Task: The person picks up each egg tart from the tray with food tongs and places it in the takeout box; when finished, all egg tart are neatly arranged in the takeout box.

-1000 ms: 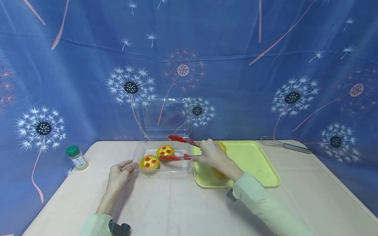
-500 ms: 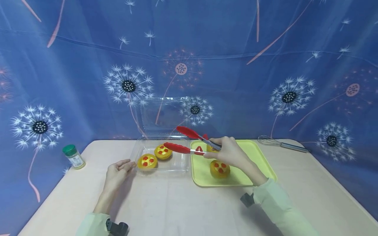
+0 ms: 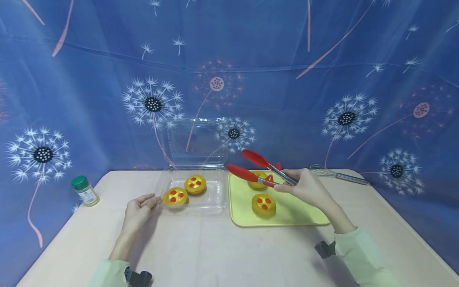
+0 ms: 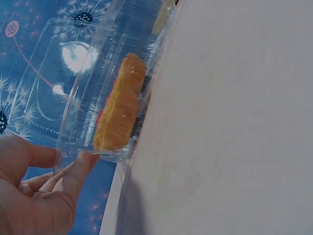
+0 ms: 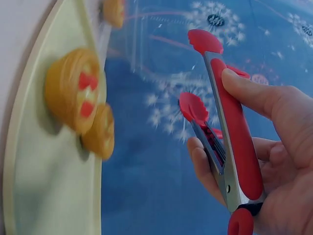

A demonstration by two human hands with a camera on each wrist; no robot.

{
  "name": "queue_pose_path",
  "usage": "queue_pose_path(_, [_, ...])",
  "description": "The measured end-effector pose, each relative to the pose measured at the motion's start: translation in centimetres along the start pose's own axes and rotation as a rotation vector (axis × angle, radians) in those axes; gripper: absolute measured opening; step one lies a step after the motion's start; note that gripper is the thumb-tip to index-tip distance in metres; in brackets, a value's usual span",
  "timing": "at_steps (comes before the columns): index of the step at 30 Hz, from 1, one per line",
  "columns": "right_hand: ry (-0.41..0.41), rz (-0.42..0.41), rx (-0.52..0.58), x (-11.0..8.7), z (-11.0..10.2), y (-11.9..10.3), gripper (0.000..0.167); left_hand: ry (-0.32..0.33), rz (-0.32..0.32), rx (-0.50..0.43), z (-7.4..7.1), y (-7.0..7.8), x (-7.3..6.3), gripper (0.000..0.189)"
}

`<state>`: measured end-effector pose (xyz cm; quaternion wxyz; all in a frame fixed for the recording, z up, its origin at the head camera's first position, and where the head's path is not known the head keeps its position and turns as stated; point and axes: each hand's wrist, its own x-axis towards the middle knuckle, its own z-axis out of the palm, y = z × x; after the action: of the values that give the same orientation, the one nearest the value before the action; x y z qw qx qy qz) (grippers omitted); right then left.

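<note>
My left hand [image 3: 138,213] pinches the left rim of a clear plastic clamshell container [image 3: 215,195], thumb and fingertips on its edge in the left wrist view. Two toy egg tarts, yellow with red bits, sit in its base: a nearer tart [image 3: 175,196] and a farther tart [image 3: 195,184]. My right hand [image 3: 310,189] grips red-tipped tongs [image 5: 234,132], their jaws spread with nothing between them. Beneath the tongs, a yellow tray [image 3: 301,213] carries a front tart [image 3: 263,205] and a back tart [image 3: 257,181], the latter partly covered by the tongs.
The container's lid [image 3: 193,141] stands raised behind its base, against the blue dandelion-print cloth [image 3: 272,99]. A whisk [image 3: 340,175] lies behind the tray at the right. At the far left is a green-capped jar [image 3: 85,191].
My right hand has carried the tongs from above the container rightward over the tray, and their jaws have left the farther tart. My left hand stays at the container's rim.
</note>
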<state>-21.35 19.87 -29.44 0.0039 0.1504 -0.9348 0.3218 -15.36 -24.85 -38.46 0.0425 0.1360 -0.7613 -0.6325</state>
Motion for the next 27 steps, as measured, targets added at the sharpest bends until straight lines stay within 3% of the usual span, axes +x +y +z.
queue_pose_path(8, [0.069,-0.011,-0.103,0.3,-0.2,3.7,0.067,0.000,0.013,-0.025,-0.1,0.0,0.0,0.045])
queue_pose_path(15, [0.050,0.008,-0.099,0.4,0.4,5.6,0.045,-0.003,0.005,-0.022,-0.1,0.0,0.0,0.045])
queue_pose_path(20, [0.048,0.006,-0.107,0.3,0.9,5.8,0.045,-0.010,0.015,-0.050,0.0,0.0,0.0,0.046])
queue_pose_path(27, [0.043,-0.013,-0.147,0.5,1.3,5.6,0.057,-0.005,0.012,-0.044,0.1,0.1,-0.1,0.046])
